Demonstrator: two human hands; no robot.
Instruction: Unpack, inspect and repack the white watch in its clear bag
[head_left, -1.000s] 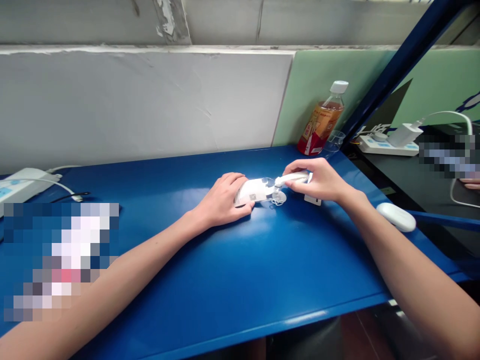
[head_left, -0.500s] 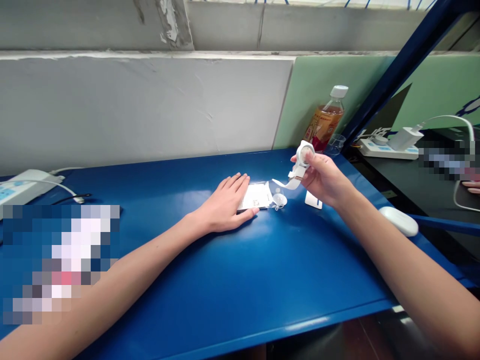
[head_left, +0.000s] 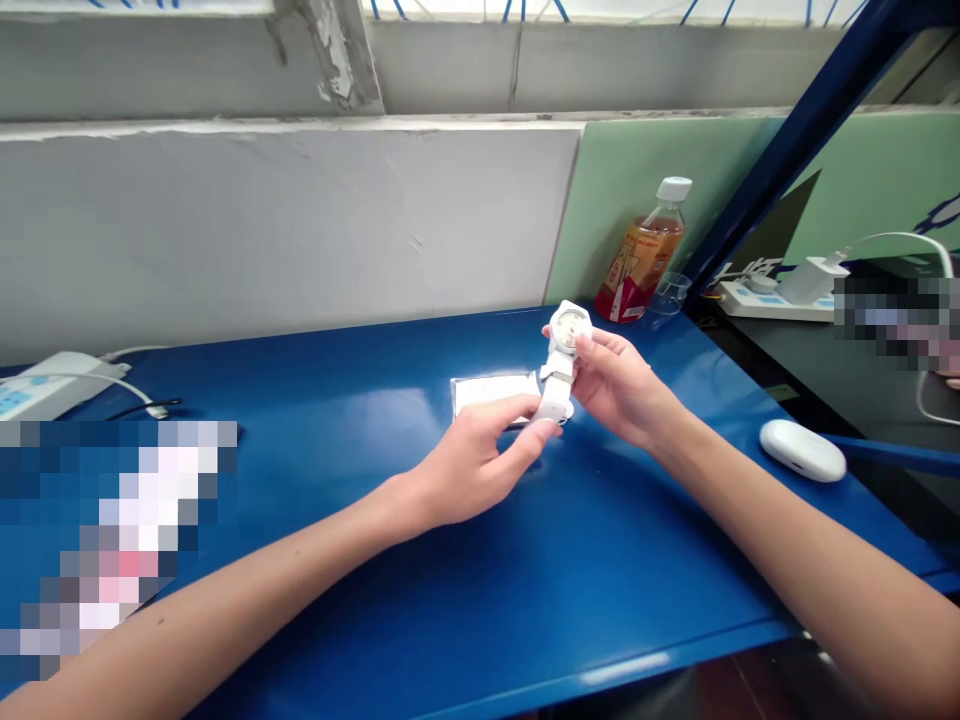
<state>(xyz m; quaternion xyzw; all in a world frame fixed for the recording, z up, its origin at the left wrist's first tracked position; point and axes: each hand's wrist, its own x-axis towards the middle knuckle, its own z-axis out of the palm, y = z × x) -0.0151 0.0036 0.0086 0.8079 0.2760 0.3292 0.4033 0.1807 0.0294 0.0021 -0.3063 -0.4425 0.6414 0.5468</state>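
Both hands meet at the watch (head_left: pixel 559 366), held face up above the table (head_left: pixel 450 620). The right hand (head_left: pixel 615 385) grips it by the dial, thumb on the front and fingers curled behind, its forearm slanting in from the watch's near right. The left hand (head_left: pixel 480 460), back upward, pinches the strap's lower end between thumb and forefinger, its forearm reaching from the watch's near left. A packet (head_left: pixel 487 388) lies just left of the watch.
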